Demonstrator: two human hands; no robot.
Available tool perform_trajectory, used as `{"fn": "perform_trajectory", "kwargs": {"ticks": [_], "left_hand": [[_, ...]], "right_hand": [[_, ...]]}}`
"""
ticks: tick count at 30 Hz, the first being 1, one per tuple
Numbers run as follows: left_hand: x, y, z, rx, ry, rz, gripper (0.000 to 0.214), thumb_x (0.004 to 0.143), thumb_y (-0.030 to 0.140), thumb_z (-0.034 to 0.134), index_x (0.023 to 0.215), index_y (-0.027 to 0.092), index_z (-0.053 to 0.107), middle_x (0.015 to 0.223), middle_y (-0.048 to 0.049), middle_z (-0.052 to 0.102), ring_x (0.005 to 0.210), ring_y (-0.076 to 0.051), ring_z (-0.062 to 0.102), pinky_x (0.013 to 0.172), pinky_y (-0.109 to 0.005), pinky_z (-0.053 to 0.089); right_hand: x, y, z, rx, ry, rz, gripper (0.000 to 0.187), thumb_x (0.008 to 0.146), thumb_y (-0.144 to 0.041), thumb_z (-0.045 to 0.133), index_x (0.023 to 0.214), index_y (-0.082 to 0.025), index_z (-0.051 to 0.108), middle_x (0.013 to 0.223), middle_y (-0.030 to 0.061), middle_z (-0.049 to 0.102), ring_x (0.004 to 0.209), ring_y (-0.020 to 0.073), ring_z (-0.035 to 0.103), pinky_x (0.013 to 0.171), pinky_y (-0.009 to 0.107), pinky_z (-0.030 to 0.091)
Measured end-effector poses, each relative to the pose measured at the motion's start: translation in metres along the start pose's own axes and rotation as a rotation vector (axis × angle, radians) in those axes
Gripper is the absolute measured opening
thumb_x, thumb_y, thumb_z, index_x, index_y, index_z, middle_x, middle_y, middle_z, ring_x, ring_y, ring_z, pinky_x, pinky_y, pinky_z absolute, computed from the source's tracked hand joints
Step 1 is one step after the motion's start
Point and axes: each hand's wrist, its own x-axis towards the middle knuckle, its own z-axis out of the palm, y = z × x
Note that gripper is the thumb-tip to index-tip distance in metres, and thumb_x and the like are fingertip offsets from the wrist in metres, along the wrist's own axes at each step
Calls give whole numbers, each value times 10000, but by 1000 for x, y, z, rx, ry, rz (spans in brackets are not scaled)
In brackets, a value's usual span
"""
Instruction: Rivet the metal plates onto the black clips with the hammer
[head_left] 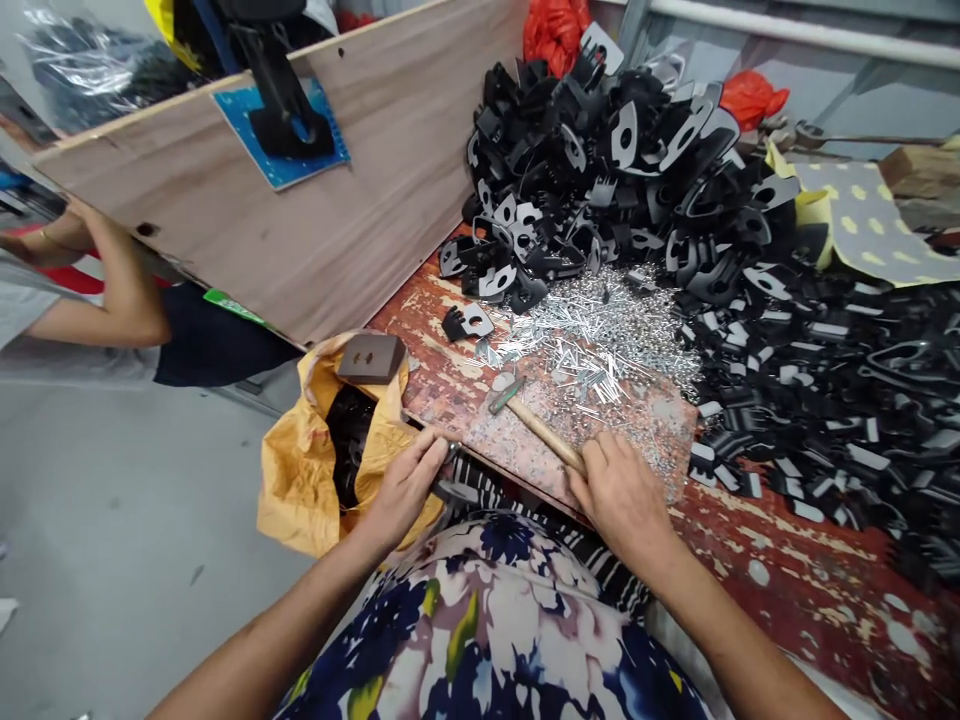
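Observation:
My right hand is wrapped round the wooden handle of a small hammer; its greenish metal head rests on the worn stone slab. At the table's front edge, my left hand is closed on a dark hair claw clip, mostly hidden, with a small shiny metal bit at the fingertips. Beyond the hammer lie loose metal pins and a heap of small springs. A single black clip piece lies left of the pins.
Black clip pieces are piled high at the back, and more cover the right side. A yellow sack with a dark block on its rim hangs at left. Behind a wooden board is another person's arm.

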Motion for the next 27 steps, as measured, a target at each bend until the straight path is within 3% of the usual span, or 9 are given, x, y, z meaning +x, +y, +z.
{"fn": "perform_trajectory", "kwargs": {"ticks": [2,5,9,12,15,17,21,27], "left_hand": [[16,-10,9,31,62,63,335,995,503,460,996,215,631,668,28,510,655,-175,494,635,-298,384],[33,-23,20,83,96,110,366,984,500,449,829,209,607,623,39,454,613,-166,454,607,-296,349],[39,-32,21,101,129,117,415,1006,501,422,734,213,545,617,39,449,609,-161,452,610,-294,327],[38,-35,20,106,154,127,426,1025,488,402,704,222,487,629,34,455,611,-159,447,612,-291,317],[38,-35,21,111,161,141,429,1036,473,393,688,227,443,625,34,440,613,-159,434,614,-290,312],[37,-35,21,113,159,146,428,1039,465,390,686,228,436,623,33,443,617,-160,436,616,-289,312],[37,-34,20,118,153,143,411,1039,457,390,707,225,459,633,30,458,622,-161,446,614,-284,320],[37,-25,22,145,136,152,416,1031,461,387,686,231,428,632,35,426,611,-160,434,596,-274,340]], "right_hand": [[-5,1,2,76,-58,40,119,977,-281,552,916,-189,597,756,54,661,665,212,626,558,307,403],[-15,2,-8,259,-87,26,235,1025,-275,461,1202,-192,592,653,-11,651,518,181,604,483,295,401],[-24,2,-33,506,121,-71,531,1036,-209,477,1554,-302,410,1097,68,754,850,188,742,686,305,580],[-25,-6,-36,561,273,-98,631,1013,-177,535,1598,-335,361,1060,61,749,821,181,733,669,291,588],[-21,-15,-25,454,169,-150,596,1027,-196,511,1595,-320,378,819,19,706,614,162,657,530,277,527],[-19,-17,-20,405,104,-168,571,1040,-202,482,1594,-302,384,781,13,684,582,159,628,515,277,511],[-18,-15,-20,448,215,-138,603,1028,-187,514,1605,-275,364,841,35,703,612,148,630,567,271,523],[-16,-15,-6,416,-13,-109,486,1071,-266,419,1557,-263,442,840,21,712,634,170,652,552,294,497]]}}
